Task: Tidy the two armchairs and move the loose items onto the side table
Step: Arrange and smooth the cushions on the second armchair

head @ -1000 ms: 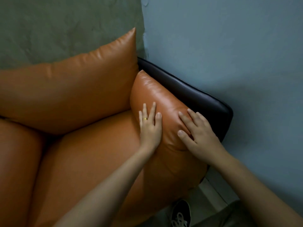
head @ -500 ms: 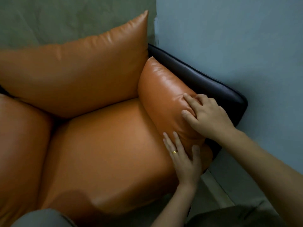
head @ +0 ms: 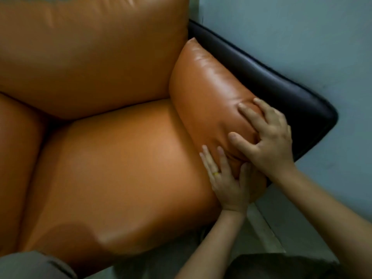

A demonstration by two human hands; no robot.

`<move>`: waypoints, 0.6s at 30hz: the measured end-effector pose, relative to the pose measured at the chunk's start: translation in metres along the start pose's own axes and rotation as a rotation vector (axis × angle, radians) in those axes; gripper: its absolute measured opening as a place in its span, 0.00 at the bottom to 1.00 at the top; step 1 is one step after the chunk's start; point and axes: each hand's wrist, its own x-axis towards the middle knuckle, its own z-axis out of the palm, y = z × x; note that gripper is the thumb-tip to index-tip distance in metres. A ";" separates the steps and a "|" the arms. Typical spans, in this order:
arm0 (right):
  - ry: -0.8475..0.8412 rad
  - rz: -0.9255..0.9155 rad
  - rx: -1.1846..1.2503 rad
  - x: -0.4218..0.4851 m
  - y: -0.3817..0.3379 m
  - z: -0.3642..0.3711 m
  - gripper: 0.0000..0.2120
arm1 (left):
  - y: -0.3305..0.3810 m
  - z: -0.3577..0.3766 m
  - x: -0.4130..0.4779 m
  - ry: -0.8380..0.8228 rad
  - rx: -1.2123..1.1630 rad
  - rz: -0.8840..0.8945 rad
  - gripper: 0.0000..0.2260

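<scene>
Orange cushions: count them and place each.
4: back cushion at top; seat cushion in the middle; side cushion pressed by the left hand and right hand; far side cushion at the picture's left edge. Others may lie outside the frame.

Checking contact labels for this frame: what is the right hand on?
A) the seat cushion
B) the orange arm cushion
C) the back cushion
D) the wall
B: the right hand lies spread on the orange arm cushion, and its fingers press a dent into the leather.
</scene>
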 end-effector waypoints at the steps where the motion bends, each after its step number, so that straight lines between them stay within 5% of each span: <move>1: 0.002 -0.009 0.014 0.005 0.003 0.003 0.32 | 0.000 0.003 0.002 0.002 0.009 -0.003 0.36; 10: -0.029 -0.007 0.019 0.022 0.003 0.015 0.31 | 0.003 -0.004 0.021 -0.112 0.020 -0.041 0.32; 14: -0.072 0.019 -0.113 0.015 -0.014 -0.003 0.31 | -0.006 -0.056 0.027 -0.378 0.052 0.026 0.31; 18: -0.122 0.114 -0.211 0.013 -0.036 -0.013 0.32 | -0.041 -0.135 0.016 -0.404 0.170 0.103 0.32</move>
